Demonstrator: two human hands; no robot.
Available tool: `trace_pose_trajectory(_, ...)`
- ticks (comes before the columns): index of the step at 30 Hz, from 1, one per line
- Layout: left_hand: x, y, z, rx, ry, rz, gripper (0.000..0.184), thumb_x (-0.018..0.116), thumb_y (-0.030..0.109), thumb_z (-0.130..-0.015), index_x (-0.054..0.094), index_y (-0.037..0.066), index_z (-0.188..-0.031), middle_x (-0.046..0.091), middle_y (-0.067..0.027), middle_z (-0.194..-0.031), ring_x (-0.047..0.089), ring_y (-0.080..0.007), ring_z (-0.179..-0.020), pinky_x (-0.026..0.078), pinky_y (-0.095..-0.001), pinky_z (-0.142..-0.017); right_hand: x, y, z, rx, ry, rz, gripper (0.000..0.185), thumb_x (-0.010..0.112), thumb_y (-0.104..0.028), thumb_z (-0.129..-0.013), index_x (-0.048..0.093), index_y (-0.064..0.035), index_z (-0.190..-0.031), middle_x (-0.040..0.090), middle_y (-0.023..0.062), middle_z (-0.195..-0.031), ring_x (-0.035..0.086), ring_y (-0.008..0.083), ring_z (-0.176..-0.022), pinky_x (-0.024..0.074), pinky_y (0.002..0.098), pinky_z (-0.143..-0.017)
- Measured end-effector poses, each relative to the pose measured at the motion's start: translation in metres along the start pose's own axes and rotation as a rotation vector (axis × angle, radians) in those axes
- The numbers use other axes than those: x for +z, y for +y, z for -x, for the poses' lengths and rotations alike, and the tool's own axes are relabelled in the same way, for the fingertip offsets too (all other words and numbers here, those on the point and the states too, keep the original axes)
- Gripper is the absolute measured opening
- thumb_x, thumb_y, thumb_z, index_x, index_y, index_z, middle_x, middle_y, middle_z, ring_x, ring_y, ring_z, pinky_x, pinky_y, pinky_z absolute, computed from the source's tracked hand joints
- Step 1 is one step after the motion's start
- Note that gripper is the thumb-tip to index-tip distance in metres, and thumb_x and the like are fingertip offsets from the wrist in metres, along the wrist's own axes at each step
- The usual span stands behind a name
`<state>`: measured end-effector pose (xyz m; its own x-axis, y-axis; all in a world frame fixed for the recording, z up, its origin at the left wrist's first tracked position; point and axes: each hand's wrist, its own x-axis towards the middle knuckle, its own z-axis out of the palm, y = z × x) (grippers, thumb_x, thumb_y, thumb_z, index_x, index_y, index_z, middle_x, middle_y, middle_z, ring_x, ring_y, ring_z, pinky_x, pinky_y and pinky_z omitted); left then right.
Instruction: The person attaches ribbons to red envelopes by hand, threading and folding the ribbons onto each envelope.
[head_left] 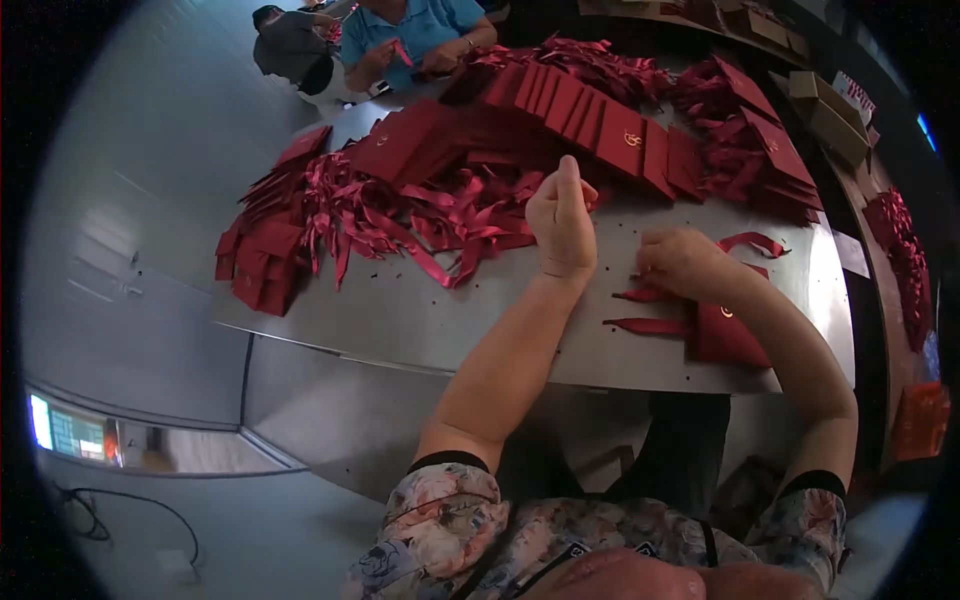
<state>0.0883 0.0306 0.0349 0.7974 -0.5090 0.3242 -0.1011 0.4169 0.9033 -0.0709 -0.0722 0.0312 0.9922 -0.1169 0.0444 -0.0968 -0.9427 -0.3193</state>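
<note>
My left hand [563,222] is raised over the metal table, just in front of a row of red cards or pouches [575,115]. Its thumb points up and its fingers curl around something red, of which only a bit shows. To the right, my right hand [680,262] is bent down over a red ribbon [645,295], fingers curled together; its fingertips are partly hidden. Under my right forearm lies a red pouch [728,335] with a gold mark, and a second ribbon [655,327] stretches left from it.
A heap of red ribbons [440,225] lies left of my hands, with stacked red pouches [265,265] at the table's left edge and more [765,160] at the right. Across the table a person in blue [415,35] handles a ribbon. Open cardboard box [828,118] behind right.
</note>
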Motion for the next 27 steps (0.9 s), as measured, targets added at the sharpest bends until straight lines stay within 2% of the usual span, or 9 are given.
trace_pose_trajectory(3,-0.005,-0.004,0.000,-0.048,-0.053,0.011,0.052,0.051,0.044,-0.097,0.056,0.005,-0.062,0.051,0.0010,-0.061,0.041,-0.0080,-0.057,0.033,-0.0260,-0.054,-0.001,0.013,0.005,-0.031,0.157,-0.126,0.010,0.065,-0.015,-0.084,0.061,-0.0048,-0.085,0.064,0.0096,-0.089,0.064,0.0284,-0.084,0.0512,0.0385,-0.073)
trace_pose_trajectory(5,-0.004,-0.005,0.001,-0.056,-0.114,-0.085,0.047,0.054,0.038,-0.097,0.056,0.004,-0.065,0.050,0.0022,-0.062,0.040,-0.0068,-0.058,0.033,-0.0253,-0.054,-0.022,0.025,0.008,0.396,0.286,-0.782,0.007,0.061,-0.011,-0.090,0.059,-0.0040,-0.091,0.064,0.0069,-0.088,0.064,0.0212,-0.080,0.0522,0.0346,-0.072)
trace_pose_trajectory(9,0.000,-0.011,0.004,-0.047,-0.172,-0.161,0.038,0.059,0.029,-0.095,0.057,0.003,-0.067,0.050,0.0033,-0.063,0.040,-0.0057,-0.058,0.033,-0.0252,-0.052,-0.049,0.065,0.054,0.264,0.825,-1.378,0.010,0.055,-0.011,-0.096,0.055,-0.0049,-0.104,0.061,0.0054,-0.085,0.061,0.0166,-0.073,0.0526,0.0300,-0.072)
trace_pose_trajectory(11,0.003,-0.010,0.007,-0.070,-0.195,-0.233,0.032,0.064,0.024,-0.093,0.057,0.003,-0.070,0.049,0.0041,-0.062,0.040,-0.0052,-0.058,0.033,-0.0254,-0.051,-0.064,0.108,0.092,0.282,0.999,-1.424,0.011,0.054,-0.012,-0.097,0.055,-0.0049,-0.105,0.058,0.0042,-0.081,0.055,0.0128,-0.066,0.0510,0.0284,-0.068)
trace_pose_trajectory(17,-0.002,-0.025,0.000,-0.053,-0.233,-0.490,0.038,0.066,0.026,-0.091,0.058,0.001,-0.064,0.052,0.0003,-0.059,0.043,-0.0067,-0.057,0.036,-0.0275,-0.052,-0.096,0.061,0.142,0.400,1.239,-0.473,0.012,0.052,-0.016,-0.100,0.058,-0.0058,-0.104,0.053,-0.0022,-0.078,0.045,0.0027,-0.063,0.0385,0.0184,-0.056)
trace_pose_trajectory(18,-0.005,-0.036,-0.003,0.043,-0.228,-0.553,0.033,0.066,0.022,-0.088,0.059,-0.001,-0.067,0.054,-0.0069,-0.060,0.049,-0.0139,-0.057,0.041,-0.0309,-0.055,-0.085,0.029,0.135,0.510,1.186,-0.301,0.012,0.053,-0.017,-0.099,0.058,-0.0081,-0.105,0.055,-0.0033,-0.081,0.048,0.0032,-0.066,0.0400,0.0192,-0.058)
trace_pose_trajectory(19,-0.006,-0.047,-0.004,0.145,-0.221,-0.613,0.028,0.067,0.019,-0.086,0.060,-0.003,-0.069,0.055,-0.0140,-0.062,0.055,-0.0211,-0.057,0.045,-0.0342,-0.058,-0.071,0.024,0.134,0.507,1.031,-0.333,0.012,0.055,-0.017,-0.097,0.058,-0.0077,-0.105,0.059,0.0004,-0.083,0.055,0.0084,-0.071,0.0447,0.0241,-0.061)
trace_pose_trajectory(23,0.001,-0.035,0.006,0.406,-0.243,-0.647,0.008,0.070,0.008,-0.078,0.069,0.003,-0.084,0.064,-0.0065,-0.068,0.061,-0.0205,-0.062,0.052,-0.0303,-0.066,-0.004,0.013,0.129,0.292,0.737,-0.112,0.011,0.059,-0.006,-0.088,0.055,-0.0018,-0.097,0.060,0.0180,-0.091,0.061,0.0369,-0.084,0.0495,0.0408,-0.073)
trace_pose_trajectory(27,0.023,0.007,0.038,-0.370,-0.673,-0.552,0.018,0.064,0.017,-0.087,0.067,0.000,-0.094,0.064,-0.0071,-0.078,0.059,-0.0131,-0.061,0.046,-0.0243,-0.049,0.025,0.010,0.127,0.379,0.614,0.000,0.013,0.060,-0.008,-0.087,0.055,-0.0037,-0.099,0.058,0.0169,-0.093,0.060,0.0388,-0.086,0.0498,0.0455,-0.072)
